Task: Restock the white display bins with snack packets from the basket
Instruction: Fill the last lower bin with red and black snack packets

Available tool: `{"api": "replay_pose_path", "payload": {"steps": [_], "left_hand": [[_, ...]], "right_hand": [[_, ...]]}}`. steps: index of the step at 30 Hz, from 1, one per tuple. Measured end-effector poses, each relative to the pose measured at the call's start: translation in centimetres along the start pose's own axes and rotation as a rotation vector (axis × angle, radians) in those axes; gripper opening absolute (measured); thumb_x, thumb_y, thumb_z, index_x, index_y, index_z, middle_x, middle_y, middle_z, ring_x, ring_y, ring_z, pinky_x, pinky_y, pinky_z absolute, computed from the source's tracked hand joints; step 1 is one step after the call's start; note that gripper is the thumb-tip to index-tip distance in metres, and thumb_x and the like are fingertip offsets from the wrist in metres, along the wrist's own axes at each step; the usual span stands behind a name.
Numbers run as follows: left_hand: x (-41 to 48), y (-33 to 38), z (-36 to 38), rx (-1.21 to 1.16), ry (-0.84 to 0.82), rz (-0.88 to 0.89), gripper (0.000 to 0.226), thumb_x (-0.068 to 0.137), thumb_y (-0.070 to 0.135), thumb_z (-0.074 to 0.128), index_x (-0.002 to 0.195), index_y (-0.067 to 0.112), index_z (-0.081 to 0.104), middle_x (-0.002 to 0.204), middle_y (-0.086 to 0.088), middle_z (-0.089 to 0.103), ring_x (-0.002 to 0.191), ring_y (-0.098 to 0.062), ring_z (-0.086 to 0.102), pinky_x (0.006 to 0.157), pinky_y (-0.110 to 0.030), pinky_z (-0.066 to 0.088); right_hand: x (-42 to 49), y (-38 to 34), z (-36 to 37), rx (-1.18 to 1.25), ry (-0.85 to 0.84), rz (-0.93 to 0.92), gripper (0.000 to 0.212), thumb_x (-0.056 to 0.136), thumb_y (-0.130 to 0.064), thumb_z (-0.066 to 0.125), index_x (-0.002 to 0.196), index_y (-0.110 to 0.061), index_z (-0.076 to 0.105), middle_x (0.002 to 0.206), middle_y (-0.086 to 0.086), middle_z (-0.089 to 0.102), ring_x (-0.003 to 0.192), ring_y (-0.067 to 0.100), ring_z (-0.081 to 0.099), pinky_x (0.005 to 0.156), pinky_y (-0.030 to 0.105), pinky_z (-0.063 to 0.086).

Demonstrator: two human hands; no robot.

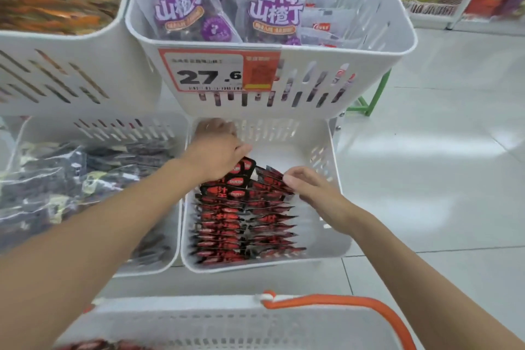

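Packets [244,221] in red and black are stood on edge in two rows inside the lower bin [326,247], which sits at the middle of the view, and the rows run from the bin's 6 o'clock wall toward 12 o'clock. The far third of the bin floor, at 12 o'clock, is bare. The left hand [218,153] is curled over the rearmost packets of the left row and appears to grip them. The right hand [312,187] is set at the rear of the right row, at 3 o'clock from the left hand, with its fingertips [287,179] pinched on the top edges of the last packets there. The step in hand is judged to be placing and squaring a fresh batch at the back of both rows. The basket [227,318] is seen at 6 o'clock, with a few red packets just visible at its 7 o'clock corner, so more stock is judged to be left. For the next move, both grips are to be released without the rows being tipped, and a hand is to be drawn back toward 6 o'clock to the basket. Care is called for under the upper bin [312,54] at 12 o'clock, which overhangs the gap to be filled.
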State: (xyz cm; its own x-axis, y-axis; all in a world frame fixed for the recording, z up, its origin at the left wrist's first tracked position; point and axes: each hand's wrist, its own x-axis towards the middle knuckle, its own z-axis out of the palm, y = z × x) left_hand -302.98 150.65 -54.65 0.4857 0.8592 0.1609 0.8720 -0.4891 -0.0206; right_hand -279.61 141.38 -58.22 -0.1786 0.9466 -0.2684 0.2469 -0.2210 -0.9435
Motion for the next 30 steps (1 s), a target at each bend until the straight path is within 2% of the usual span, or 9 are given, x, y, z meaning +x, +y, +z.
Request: {"api": "replay_pose_path", "payload": {"steps": [3,6,8,11,13,17,21,25,30], "left_hand": [[-3.8,-0.7,-0.6,-0.165,-0.187,0.109,0.046,0.101,0.049,0.03,0.085,0.018,0.059,0.077,0.003,0.061,0.077,-0.022,0.056,0.085,-0.039,0.045],[-6.5,-1.1,-0.1,-0.144,-0.219,0.133,0.045,0.102,0.052,0.022,0.127,0.031,0.052,0.106,0.011,0.067,0.102,-0.012,0.06,0.117,-0.038,0.023],[-7.6,-0.9,0.3,-0.067,-0.181,0.146,0.066,0.094,0.061,0.006,0.147,0.032,0.034,0.123,0.011,0.062,0.119,-0.008,0.055,0.122,-0.034,0.006],[-8.8,-0.9,0.6,-0.012,-0.145,0.168,0.076,0.089,0.062,-0.004,0.144,0.031,0.037,0.126,0.01,0.059,0.12,-0.008,0.053,0.118,-0.031,-0.003],[-8.8,-1.0,1.0,-0.035,-0.113,0.166,0.071,0.092,0.061,0.001,0.139,0.029,0.044,0.127,0.009,0.058,0.122,-0.009,0.051,0.118,-0.031,-0.003],[-8.7,-0.6,1.8,-0.046,-0.088,0.118,0.07,0.092,0.063,0.002,0.142,0.027,0.036,0.142,0.01,0.047,0.134,-0.008,0.04,0.12,-0.034,-0.001],[-8.4,0.3,1.9,-0.018,-0.077,0.082,0.079,0.09,0.064,0.001,0.153,0.021,0.025,0.15,0.002,0.042,0.138,-0.014,0.038,0.119,-0.037,0.001],[-8.5,0.7,2.1,0.006,-0.048,0.057,0.078,0.093,0.062,0.006,0.152,0.017,0.03,0.145,-0.002,0.048,0.132,-0.018,0.046,0.116,-0.037,0.002],[-8.4,0.9,2.0,-0.029,-0.064,0.034,0.076,0.093,0.063,0.007,0.149,0.02,0.033,0.139,0.001,0.054,0.125,-0.016,0.053,0.116,-0.039,0.004]], "right_hand": [[-0.1,-0.4,0.4,-0.13,0.005,-0.012,0.035,0.09,-0.06,0.052,0.112,-0.033,0.059,0.12,-0.017,0.058,0.118,0.006,0.051,0.095,0.025,0.036],[0.5,-1.2,1.1,-0.134,0.008,-0.024,0.022,0.096,-0.04,0.055,0.113,-0.026,0.06,0.121,-0.011,0.059,0.115,0.007,0.053,0.088,0.022,0.039],[0.8,-1.9,1.5,-0.125,-0.018,0.006,0.022,0.098,-0.032,0.053,0.119,-0.032,0.059,0.127,-0.009,0.055,0.118,0.009,0.051,0.089,0.021,0.038],[1.2,-2.3,2.4,-0.228,-0.112,-0.022,0.03,0.098,-0.033,0.052,0.127,-0.028,0.056,0.128,-0.01,0.048,0.115,0.006,0.047,0.086,0.013,0.035],[1.2,-2.3,2.7,-0.265,-0.12,-0.041,0.035,0.09,-0.044,0.063,0.122,-0.03,0.058,0.125,-0.011,0.051,0.112,0.004,0.051,0.091,0.02,0.041],[2.4,-2.2,1.7,-0.172,-0.052,-0.056,0.025,0.086,-0.035,0.071,0.105,-0.019,0.066,0.107,-0.004,0.068,0.102,0.014,0.063,0.098,0.038,0.048],[3.2,-3.2,2.9,-0.226,-0.209,-0.024,0.026,0.088,-0.025,0.068,0.113,-0.017,0.065,0.115,-0.004,0.067,0.104,0.008,0.062,0.083,0.015,0.047],[3.2,-3.3,2.7,-0.368,-0.155,-0.058,0.044,0.081,-0.048,0.072,0.122,-0.032,0.063,0.123,-0.022,0.05,0.112,-0.006,0.046,0.095,0.016,0.033],[2.9,-2.0,3.2,-0.43,-0.14,-0.134,0.067,0.074,-0.067,0.064,0.13,-0.033,0.055,0.134,-0.014,0.053,0.124,0.006,0.048,0.107,0.029,0.038]]}}
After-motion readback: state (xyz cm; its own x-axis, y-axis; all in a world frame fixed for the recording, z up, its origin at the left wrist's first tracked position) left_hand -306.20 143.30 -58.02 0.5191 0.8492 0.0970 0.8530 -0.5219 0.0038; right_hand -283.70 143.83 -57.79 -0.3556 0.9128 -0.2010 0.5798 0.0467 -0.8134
